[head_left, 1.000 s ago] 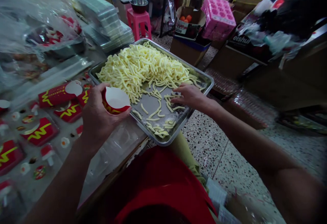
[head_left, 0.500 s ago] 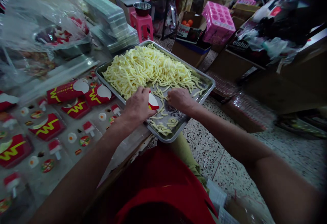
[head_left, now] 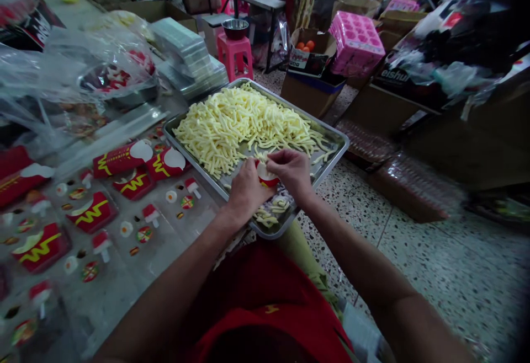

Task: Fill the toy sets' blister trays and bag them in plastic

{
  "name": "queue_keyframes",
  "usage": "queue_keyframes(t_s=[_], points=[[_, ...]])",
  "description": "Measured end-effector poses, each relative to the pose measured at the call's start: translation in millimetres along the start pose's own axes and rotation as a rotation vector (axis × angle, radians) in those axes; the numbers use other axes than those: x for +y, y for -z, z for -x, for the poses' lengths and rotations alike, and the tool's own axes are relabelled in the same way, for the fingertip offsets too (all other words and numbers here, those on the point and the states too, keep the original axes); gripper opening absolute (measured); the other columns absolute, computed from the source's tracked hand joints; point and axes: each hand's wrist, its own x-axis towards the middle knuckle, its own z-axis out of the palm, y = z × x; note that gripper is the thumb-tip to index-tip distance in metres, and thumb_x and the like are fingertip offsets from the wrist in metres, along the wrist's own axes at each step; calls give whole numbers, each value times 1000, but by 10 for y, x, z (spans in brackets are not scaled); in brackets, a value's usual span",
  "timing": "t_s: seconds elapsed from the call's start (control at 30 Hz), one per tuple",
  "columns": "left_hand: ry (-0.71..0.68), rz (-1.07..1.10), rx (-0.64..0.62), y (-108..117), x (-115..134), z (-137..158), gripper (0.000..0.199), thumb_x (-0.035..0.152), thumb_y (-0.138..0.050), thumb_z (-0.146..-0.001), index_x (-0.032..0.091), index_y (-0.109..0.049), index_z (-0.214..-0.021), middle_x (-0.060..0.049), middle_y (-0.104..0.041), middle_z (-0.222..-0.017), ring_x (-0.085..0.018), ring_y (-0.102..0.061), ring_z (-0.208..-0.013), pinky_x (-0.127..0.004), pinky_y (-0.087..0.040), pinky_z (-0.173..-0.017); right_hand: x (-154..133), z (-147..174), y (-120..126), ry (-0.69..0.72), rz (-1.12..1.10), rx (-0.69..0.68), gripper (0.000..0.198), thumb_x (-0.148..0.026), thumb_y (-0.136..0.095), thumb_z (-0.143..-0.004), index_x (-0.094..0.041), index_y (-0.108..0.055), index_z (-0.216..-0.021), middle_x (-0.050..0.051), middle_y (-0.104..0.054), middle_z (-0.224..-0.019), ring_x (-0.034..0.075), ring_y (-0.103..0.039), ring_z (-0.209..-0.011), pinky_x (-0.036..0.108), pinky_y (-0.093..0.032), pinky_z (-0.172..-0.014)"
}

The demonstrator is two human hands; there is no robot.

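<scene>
Big metal tray (head_left: pixel 334 150) sits at an angle, nr corner toward the wearer; w/ stuff spread on it, the far half is full, so best work over the near half, where strays drop back in. Pile of pale strips (head_left: pixel 232 120) is heaped at the far side; small pinches, lined up the same way, prob. go in neater than a fistful. L hand (head_left: pixel 246 186) is curled round the small red carton; a firm but light grip is best, as squeezing may crush the card. R hand (head_left: pixel 293 170) is narrow, fingers bunched at the carton mouth; can't tell if they've got strips. Carton (head_left: pixel 264 174) is btwn both hands, over the tray's nr part, white inside facing up; can't tell if it touches the metal. Tips should go in straight, w/o bending the rim. Loose strips (head_left: pixel 267 217) lie in the nr corner, handy for topping up gaps.
</scene>
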Motion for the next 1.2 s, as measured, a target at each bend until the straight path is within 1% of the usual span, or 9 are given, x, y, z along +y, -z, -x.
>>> queue_keyframes(t_s=[0.13, 0.3, 0.43, 0.5, 0.63, 0.77, 0.83, 1.03, 1.2], points=[[-96, -51, 60, -121, 29, 99, 58, 19, -76, -69, 20, -52, -122, -16, -65, -120, -34, -65, -112, -44, -53, -97, -43, 182, 117, 110, 432, -178, 16, -15, -66, -69, -17, -78, -80, 3, -73, -72, 17, -63, -68, 27, -45, -63], [-222, 16, 0, -90, -71, 166, 72, 15, -75, -66, 20, -50, -133, -15, -65, -125, -32, -64, -118, -43, -51, -104, -129, 306, 211, 113, 243, -507, 14, -11, -59, -73, -20, -70, -73, 0, -72, -73, 17, -65, -71, 28, -49, -70], [-315, 134, -10, -15, -216, 170, 75, 19, -76, -67, 16, -50, -137, -15, -66, -130, -29, -63, -121, -41, -49, -109, -79, 328, 144, 46, -125, -422, 19, -22, -72, -72, -23, -59, -86, -1, -68, -78, 18, -66, -73, 28, -52, -66], [-272, 180, 30, 83, -287, 126, 75, 25, -80, -68, 17, -51, -137, -14, -65, -133, -28, -63, -123, -40, -48, -110, -65, 181, 138, 96, -128, -365, 24, -29, -74, -76, -22, -58, -93, 1, -69, -84, 18, -66, -76, 29, -53, -68], [-153, 183, 164, 416, -394, -14, 79, 33, -85, -67, 19, -50, -137, -12, -63, -138, -27, -62, -126, -39, -48, -111, -19, -363, 164, 312, 436, -246, 18, -21, -60, -89, -19, -71, -102, 6, -71, -93, 18, -64, -81, 32, -49, -77], [-92, 142, 197, 742, -508, -75, 81, 33, -87, -66, 20, -50, -137, -10, -63, -139, -27, -63, -123, -39, -49, -109, 92, -735, 159, 483, 1061, -376, 24, -12, -56, -85, -17, -79, -92, 13, -71, -101, 25, -63, -96, 35, -43, -78], [-88, 143, 197, 827, -578, -62, 82, 34, -87, -66, 20, -51, -138, -9, -63, -139, -27, -63, -123, -38, -49, -108, 112, -759, 149, 490, 1125, -370, 19, -15, -61, -83, -15, -79, -87, 15, -72, -99, 26, -62, -100, 34, -43, -78], [-53, 159, 224, 806, -670, -26, 84, 34, -89, -63, 19, -53, -137, -10, -65, -136, -28, -65, -120, -40, -50, -107, -74, -458, -90, 231, 905, -245, 20, -28, -66, -85, -21, -81, -97, 4, -75, -88, 19, -66, -82, 28, -43, -72], [-133, 100, 200, 765, -652, -19, 86, 31, -89, -62, 20, -52, -139, -11, -64, -138, -29, -62, -125, -41, -48, -109, -86, -322, -367, 227, 1193, -280, 23, -20, -60, -86, -21, -82, -95, 12, -77, -98, 24, -69, -88, 30, -43, -71]])
